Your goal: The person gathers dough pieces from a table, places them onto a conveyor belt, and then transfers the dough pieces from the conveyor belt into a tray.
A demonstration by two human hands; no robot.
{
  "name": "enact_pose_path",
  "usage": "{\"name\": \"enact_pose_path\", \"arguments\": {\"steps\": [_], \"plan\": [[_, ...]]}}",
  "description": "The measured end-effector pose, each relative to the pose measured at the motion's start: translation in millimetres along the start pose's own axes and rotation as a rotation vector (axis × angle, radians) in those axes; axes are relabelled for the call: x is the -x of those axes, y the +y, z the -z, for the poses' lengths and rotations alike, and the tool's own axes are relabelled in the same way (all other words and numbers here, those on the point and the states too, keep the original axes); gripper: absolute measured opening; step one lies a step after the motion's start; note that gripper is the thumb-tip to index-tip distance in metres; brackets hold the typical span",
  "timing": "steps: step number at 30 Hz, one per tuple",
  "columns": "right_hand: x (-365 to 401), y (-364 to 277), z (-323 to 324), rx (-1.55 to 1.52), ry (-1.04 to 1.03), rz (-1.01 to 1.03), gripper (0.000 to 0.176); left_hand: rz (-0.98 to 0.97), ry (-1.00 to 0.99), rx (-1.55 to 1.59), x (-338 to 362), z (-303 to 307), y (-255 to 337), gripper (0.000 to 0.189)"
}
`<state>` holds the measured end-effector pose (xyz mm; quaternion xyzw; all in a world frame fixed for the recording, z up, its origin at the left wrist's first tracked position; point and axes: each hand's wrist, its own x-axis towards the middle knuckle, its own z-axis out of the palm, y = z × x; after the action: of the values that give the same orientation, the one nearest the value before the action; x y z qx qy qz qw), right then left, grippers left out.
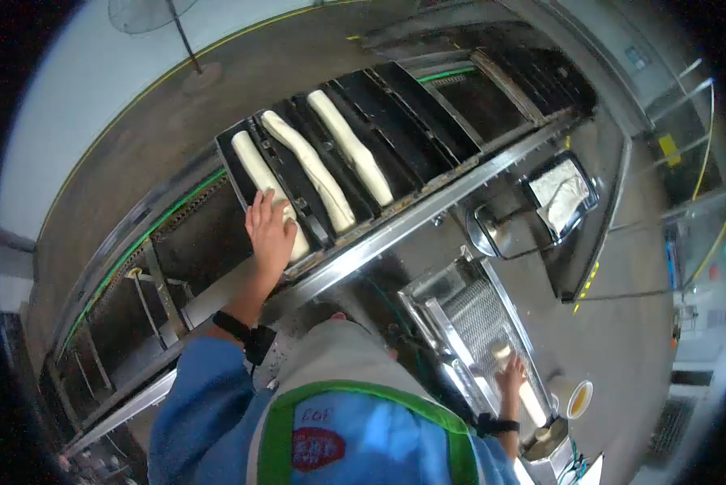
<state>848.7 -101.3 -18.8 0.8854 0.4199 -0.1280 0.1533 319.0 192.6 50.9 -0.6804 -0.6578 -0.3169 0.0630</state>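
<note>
My left hand (271, 233) lies with fingers stretched out on the lower part of a long pale dough roll (254, 164), which rests in the leftmost slot of a black multi-slot baking pan (395, 125). Two more slots hold a wavy dough roll (308, 162) and a straighter dough roll (348, 145). Down at the right, my right hand (510, 378) is closed around another dough roll (531, 402) on a small metal mesh conveyor (474, 311). Part of that roll shows past either side of the hand; the fingers' undersides are hidden.
A metal conveyor rail (403, 226) runs under the pan's near edge. On the right stand a black tray with a pale cloth-like piece (558, 194), a metal-framed stool-like stand (492, 230) and a white bucket (577, 398) with yellowish contents. A floor fan (187, 36) stands beyond.
</note>
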Motion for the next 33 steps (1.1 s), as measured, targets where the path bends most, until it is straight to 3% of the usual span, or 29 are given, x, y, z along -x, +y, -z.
{"name": "enact_pose_path", "arguments": {"steps": [1,5,6,8,9,11,12,13,14,16,18,20,23,25,26,27,28,29,30,31,33], "plan": [[5,-15,12,-0.039,0.007,-0.003,0.076,-0.011,-0.004,0.009,1,-1,0,0.029],[-13,-50,11,-0.001,0.356,0.203,0.052,-0.035,0.032,0.004,4,-4,0,0.029],[-25,-52,13,0.003,0.363,0.208,0.052,-0.034,0.026,0.007,5,-2,1,0.029],[-46,-56,18,-0.315,0.236,0.266,0.045,-0.032,0.029,0.002,4,1,-2,0.029],[-36,-57,47,-0.399,0.386,0.322,0.039,-0.029,0.017,0.004,5,1,-2,0.028],[-18,-51,120,-0.637,0.413,0.247,0.038,-0.016,0.008,0.006,2,1,-2,0.028],[-37,-13,117,-1.080,0.402,0.287,0.040,-0.021,0.011,0.019,1,2,-2,0.028],[-4,-22,173,-0.708,0.535,0.293,0.041,-0.026,0.013,0.031,2,1,-2,0.027],[10,-19,206,-0.929,0.521,0.276,0.042,-0.023,0.008,0.030,4,1,-2,0.027],[30,-10,256,-1.047,0.810,0.272,0.038,-0.029,0.020,0.039,2,2,-2,0.027],[72,-53,327,-1.195,1.016,0.313,0.036,-0.019,0.005,0.033,0,5,-1,0.027],[83,-64,364,-1.307,1.062,0.412,0.033,0.000,-0.005,0.024,0,7,-1,0.027],[69,-109,385,-1.475,1.149,0.590,0.029,0.004,-0.027,0.020,-1,9,-3,0.029],[54,-172,386,-1.593,1.212,0.725,0.031,0.019,-0.043,0.021,-2,13,-1,0.030],[45,-208,379,-1.265,1.305,0.458,0.034,0.018,-0.015,0.035,-3,16,2,0.026],[0,-228,354,-1.216,1.259,0.564,0.038,0.021,-0.018,0.028,-3,18,3,0.026],[-14,-260,344,-0.802,1.126,0.638,0.046,0.024,-0.018,0.030,-4,20,5,0.026],[-64,-287,307,-0.979,0.903,0.850,0.060,0.022,-0.019,0.035,-5,21,7,0.026],[-83,-304,279,-0.627,0.981,0.933,0.072,0.014,-0.026,0.033,-5,22,8,0.026],[-88,-307,257,-0.671,0.699,0.885,0.074,0.020,-0.037,0.017,-6,23,7,0.026],[-94,-289,234,-0.672,0.575,0.850,0.068,0.023,-0.051,0.004,-11,22,7,0.027]]}}
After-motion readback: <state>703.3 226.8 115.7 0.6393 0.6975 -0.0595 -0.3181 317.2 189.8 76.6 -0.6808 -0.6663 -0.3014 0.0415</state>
